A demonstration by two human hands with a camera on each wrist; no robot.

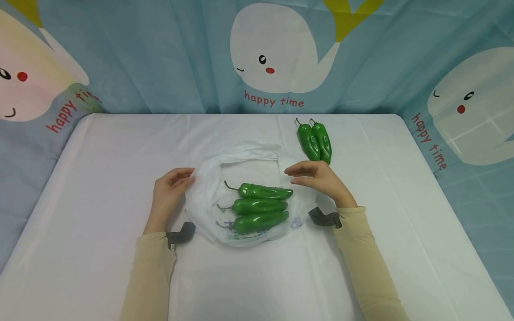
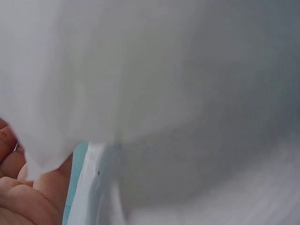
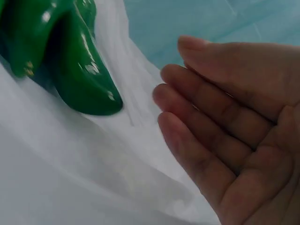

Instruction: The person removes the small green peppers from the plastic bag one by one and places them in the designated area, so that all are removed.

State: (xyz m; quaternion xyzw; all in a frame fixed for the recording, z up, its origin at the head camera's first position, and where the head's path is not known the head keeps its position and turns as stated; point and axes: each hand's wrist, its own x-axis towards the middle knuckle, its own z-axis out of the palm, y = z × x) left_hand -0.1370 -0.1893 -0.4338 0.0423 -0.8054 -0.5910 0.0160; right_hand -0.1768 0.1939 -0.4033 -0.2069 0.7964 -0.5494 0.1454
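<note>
A thin white plastic bag (image 1: 203, 189) lies mid-table with its mouth spread wide. Three green chili peppers (image 1: 261, 206) rest in it side by side, stems to the left. My left hand (image 1: 168, 191) pinches the bag's left edge between thumb and fingers; in the left wrist view the bag film (image 2: 140, 70) hides most of that hand (image 2: 35, 197). On the right side, my right hand (image 1: 321, 180) hovers by the bag, holding nothing. In the right wrist view its fingers (image 3: 206, 122) are relaxed, apart from the nearest pepper (image 3: 86, 70).
Two more green chili peppers (image 1: 315, 141) lie together toward the back right, just beyond my right hand. A white cloth covers the table (image 1: 100, 178). Behind it hangs a blue curtain (image 1: 180, 58) with whale prints.
</note>
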